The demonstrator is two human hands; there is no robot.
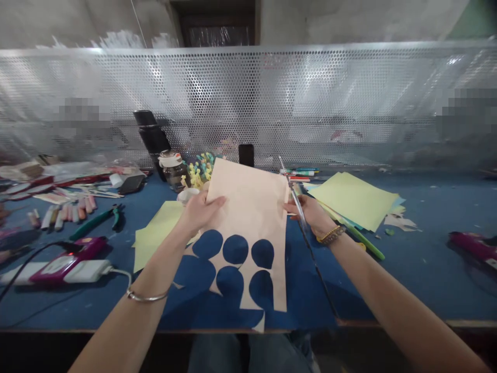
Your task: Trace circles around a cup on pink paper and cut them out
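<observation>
A cream paper sheet (248, 194), with several round cut-outs in its lower half, is held up over the table. My left hand (202, 210) is closed on its left edge, thumb on the front. At the right edge, my right hand (306, 212) is closed, its fingertips touching the paper. A slim, pointed silver tool (298, 204) lies along that hand; its exact kind is blurred. From it a thin dark line runs down to the table's front edge. A small cream scrap (259, 324) hangs at the sheet's bottom.
Yellow paper sheets (353, 197) are stacked at right, beside a green pen-like stick (368, 243). Pliers (97, 223), pastel sticks (64, 213) and a purple-white power strip (58, 267) lie left. A jar (173, 168) and black flask (151, 137) stand before the perforated screen (330, 93).
</observation>
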